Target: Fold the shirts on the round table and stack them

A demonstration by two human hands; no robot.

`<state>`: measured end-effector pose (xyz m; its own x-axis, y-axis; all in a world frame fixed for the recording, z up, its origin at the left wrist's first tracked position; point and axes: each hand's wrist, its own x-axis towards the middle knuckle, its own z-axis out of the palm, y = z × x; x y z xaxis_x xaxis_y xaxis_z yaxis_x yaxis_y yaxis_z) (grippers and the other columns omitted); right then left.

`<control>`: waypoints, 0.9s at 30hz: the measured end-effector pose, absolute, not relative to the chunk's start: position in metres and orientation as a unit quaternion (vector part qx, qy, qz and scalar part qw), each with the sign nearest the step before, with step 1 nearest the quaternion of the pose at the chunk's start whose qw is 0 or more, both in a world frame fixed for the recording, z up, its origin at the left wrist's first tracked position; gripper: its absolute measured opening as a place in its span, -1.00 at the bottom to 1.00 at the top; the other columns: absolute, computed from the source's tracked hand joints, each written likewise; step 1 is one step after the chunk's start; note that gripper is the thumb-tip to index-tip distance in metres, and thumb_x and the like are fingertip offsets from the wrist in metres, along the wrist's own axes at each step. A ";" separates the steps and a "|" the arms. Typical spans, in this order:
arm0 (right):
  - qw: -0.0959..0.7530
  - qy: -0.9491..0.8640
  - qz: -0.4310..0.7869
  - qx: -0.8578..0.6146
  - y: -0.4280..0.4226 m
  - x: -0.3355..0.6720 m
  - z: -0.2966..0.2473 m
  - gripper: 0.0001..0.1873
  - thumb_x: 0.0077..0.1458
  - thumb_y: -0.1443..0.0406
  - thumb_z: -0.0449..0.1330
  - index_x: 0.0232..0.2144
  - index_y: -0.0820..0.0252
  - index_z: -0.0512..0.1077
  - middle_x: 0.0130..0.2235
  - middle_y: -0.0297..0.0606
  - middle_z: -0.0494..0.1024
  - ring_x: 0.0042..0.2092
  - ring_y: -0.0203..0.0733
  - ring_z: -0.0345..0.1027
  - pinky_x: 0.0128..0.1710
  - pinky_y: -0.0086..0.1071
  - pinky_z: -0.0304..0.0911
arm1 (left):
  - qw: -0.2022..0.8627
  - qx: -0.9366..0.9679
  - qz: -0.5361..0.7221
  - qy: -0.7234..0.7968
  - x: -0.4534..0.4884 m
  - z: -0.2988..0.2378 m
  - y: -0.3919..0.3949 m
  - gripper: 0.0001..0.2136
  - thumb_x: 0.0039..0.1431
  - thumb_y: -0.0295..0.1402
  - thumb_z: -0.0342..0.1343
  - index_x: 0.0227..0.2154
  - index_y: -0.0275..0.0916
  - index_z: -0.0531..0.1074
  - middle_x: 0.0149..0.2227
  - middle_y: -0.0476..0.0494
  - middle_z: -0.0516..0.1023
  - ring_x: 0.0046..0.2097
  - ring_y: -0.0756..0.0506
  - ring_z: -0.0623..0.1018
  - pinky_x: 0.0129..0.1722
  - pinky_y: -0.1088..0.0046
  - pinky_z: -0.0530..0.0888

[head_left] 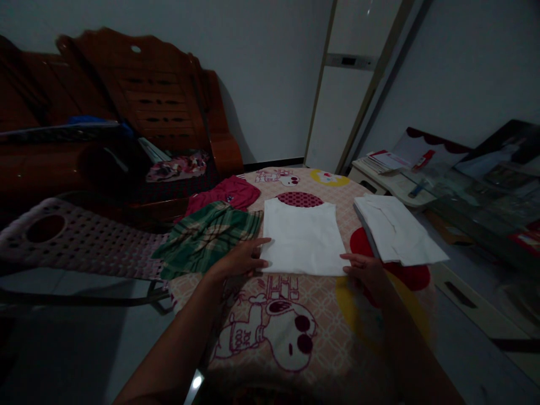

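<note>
Along the far left wall stands a dark wooden bench (147, 95) with loose things heaped on its seat. Nearer, filling the middle of the view, is the table (295, 315) under a pink cartoon-print cover. Left of the table sits a pale lattice plastic chair (80, 239). On the table's left side lies a green checked cloth (211, 236), reaching toward the chair, with a dark red garment (225, 194) just behind it. At the table's centre lies the folded white shirt (301, 236), flat and nearly square, its near edge running left to right. To its right, close but apart, rests a stack of folded white clothes (399, 228), angled toward the table's right edge. The shirt lies straight ahead of the person, just beyond both hands. Its near edge spans the gap between them, so neither hand is clearly the nearer. The left hand (242, 259) lies flat and spread, fingers stretched rightward with their tips on the shirt's near left corner, the palm beside the checked cloth; it appears to grip nothing. The right hand (365, 270) sits at the near right corner, fingers bent toward the hem and touching it. The dim light hides whether they pinch the fabric or merely rest on it.
</note>
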<state>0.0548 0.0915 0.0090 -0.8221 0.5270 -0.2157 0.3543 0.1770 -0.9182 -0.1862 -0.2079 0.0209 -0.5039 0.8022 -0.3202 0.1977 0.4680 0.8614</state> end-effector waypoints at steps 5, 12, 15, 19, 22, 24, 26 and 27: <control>0.113 -0.808 0.515 -0.263 0.092 0.054 0.008 -0.53 -0.13 0.14 0.29 -0.17 0.29 0.58 -0.60 -0.42 0.39 -0.63 -0.36 0.18 -0.65 -0.47 0.05 | 0.384 0.359 0.366 0.768 -0.187 0.022 -0.210 -0.23 0.06 -0.29 0.20 0.36 -0.16 0.09 -0.50 0.13 0.35 -0.61 0.05 0.37 -0.61 0.56 0.28; 0.095 -0.819 0.483 -0.294 0.095 0.056 0.000 -0.67 -0.13 0.16 0.21 -0.32 0.22 0.57 -0.64 -0.41 0.39 -0.64 -0.32 0.21 -0.64 -0.46 0.07 | 0.327 0.368 0.278 0.825 -0.186 0.026 -0.209 -0.29 0.03 -0.33 0.12 0.31 -0.22 0.21 -0.50 0.07 0.41 -0.57 -0.03 0.44 -0.57 0.52 0.28; 0.110 -0.826 0.469 -0.292 0.095 0.054 0.000 -0.69 -0.13 0.16 0.21 -0.34 0.21 0.57 -0.62 -0.37 0.44 -0.64 -0.32 0.21 -0.65 -0.46 0.06 | 0.299 0.389 0.242 0.837 -0.189 0.033 -0.206 -0.32 0.01 -0.28 0.16 0.26 -0.24 0.30 -0.50 0.03 0.47 -0.51 -0.08 0.49 -0.51 0.50 0.33; 0.167 -0.801 0.473 -0.328 0.099 0.044 0.005 -0.65 -0.11 0.10 0.19 -0.36 0.24 0.56 -0.59 -0.30 0.50 -0.64 -0.30 0.24 -0.65 -0.43 0.12 | 0.182 0.416 0.222 0.863 -0.207 0.046 -0.195 -0.50 0.11 -0.19 0.13 0.11 -0.27 0.46 -0.34 -0.12 0.61 -0.29 -0.14 0.58 -0.31 0.47 0.42; 0.213 -0.766 0.493 -0.354 0.108 0.030 0.010 -0.58 -0.15 0.08 0.21 -0.32 0.28 0.55 -0.54 -0.27 0.53 -0.63 -0.30 0.27 -0.67 -0.45 0.12 | 0.114 0.402 0.240 0.876 -0.225 0.047 -0.174 -0.50 0.17 -0.22 0.07 0.15 -0.31 0.41 -0.18 -0.21 0.64 -0.17 -0.14 0.61 -0.17 0.45 0.45; 0.227 -0.746 0.508 -0.366 0.115 0.017 0.013 -0.55 -0.15 0.09 0.22 -0.26 0.30 0.54 -0.54 -0.29 0.52 -0.64 -0.32 0.25 -0.69 -0.47 0.10 | 0.095 0.401 0.249 0.877 -0.235 0.041 -0.154 -0.48 0.17 -0.23 0.08 0.17 -0.33 0.37 -0.05 -0.26 0.61 -0.09 -0.15 0.61 -0.09 0.44 0.47; 0.229 -0.741 0.513 -0.368 0.121 0.001 0.016 -0.56 -0.12 0.13 0.20 -0.21 0.30 0.53 -0.57 -0.34 0.49 -0.65 -0.34 0.25 -0.70 -0.50 0.10 | 0.078 0.400 0.236 0.882 -0.243 0.031 -0.133 -0.48 0.18 -0.25 0.08 0.18 -0.35 0.34 0.10 -0.34 0.53 0.01 -0.16 0.58 -0.01 0.40 0.47; 0.229 -0.744 0.512 -0.362 0.123 -0.008 0.017 -0.56 -0.10 0.16 0.19 -0.19 0.30 0.53 -0.59 -0.36 0.48 -0.64 -0.33 0.26 -0.70 -0.51 0.11 | 0.068 0.405 0.221 0.885 -0.245 0.025 -0.124 -0.49 0.19 -0.27 0.07 0.18 -0.37 0.34 0.14 -0.36 0.49 0.07 -0.17 0.55 0.05 0.38 0.45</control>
<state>-0.0080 0.1232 0.0171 -0.6332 0.7735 -0.0289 0.3031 0.2135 -0.9287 -0.2453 -0.1237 0.0251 -0.6628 0.7464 0.0594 0.6866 0.5742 0.4460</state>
